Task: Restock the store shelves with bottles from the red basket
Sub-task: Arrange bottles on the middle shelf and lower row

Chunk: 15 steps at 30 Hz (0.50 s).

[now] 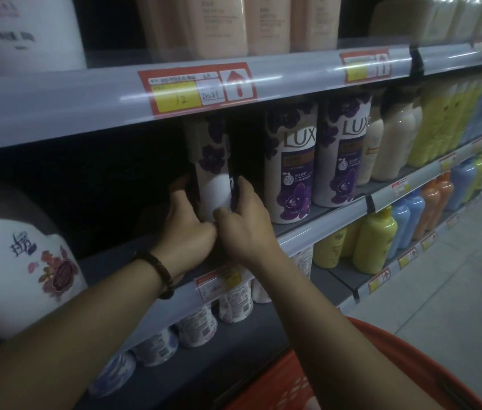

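Looking along both outstretched arms, I see my left hand (188, 229) curled round the left side of a glossy white cylindrical bottle (214, 184) printed with purple flowers. My right hand (244, 224) is clamped on its right side. The bottle stands upright on the middle shelf (322, 227), near two matching Lux bottles (290, 173). The red mesh-walled basket (278, 386) sits below my right forearm.

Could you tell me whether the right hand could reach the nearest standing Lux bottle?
Probably yes: the right hand is just left of that Lux bottle, only an open gap between, but it grips the held bottle and must release it first.
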Each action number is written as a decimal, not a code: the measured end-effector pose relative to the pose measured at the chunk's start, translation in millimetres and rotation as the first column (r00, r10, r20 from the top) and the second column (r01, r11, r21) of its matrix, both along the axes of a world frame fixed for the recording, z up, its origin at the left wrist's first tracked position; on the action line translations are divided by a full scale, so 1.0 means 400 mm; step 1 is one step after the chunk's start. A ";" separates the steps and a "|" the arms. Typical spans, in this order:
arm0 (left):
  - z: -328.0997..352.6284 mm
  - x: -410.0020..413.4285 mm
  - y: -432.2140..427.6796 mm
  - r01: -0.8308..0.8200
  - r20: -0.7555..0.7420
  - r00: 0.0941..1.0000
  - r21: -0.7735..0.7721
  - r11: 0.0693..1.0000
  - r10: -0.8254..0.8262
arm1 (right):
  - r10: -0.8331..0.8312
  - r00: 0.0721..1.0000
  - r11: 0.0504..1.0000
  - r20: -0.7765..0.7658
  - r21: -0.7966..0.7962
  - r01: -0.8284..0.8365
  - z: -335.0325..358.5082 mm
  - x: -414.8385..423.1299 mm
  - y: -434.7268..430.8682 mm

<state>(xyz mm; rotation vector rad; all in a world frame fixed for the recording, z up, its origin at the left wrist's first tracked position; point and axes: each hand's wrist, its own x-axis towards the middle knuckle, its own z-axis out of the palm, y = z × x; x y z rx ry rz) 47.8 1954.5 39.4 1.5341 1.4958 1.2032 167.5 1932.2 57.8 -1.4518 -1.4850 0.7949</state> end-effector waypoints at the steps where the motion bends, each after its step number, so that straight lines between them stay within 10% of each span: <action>1: -0.002 0.004 0.000 0.012 -0.004 1.000 0.000 1.000 -0.012 | 0.003 1.000 1.000 -0.004 -0.019 -0.003 0.004 0.000 0.002; 15: 0.027 0.008 0.054 0.139 0.117 0.984 -0.032 0.990 -0.134 | -0.042 0.994 0.998 -0.100 -0.039 0.038 0.002 -0.047 -0.016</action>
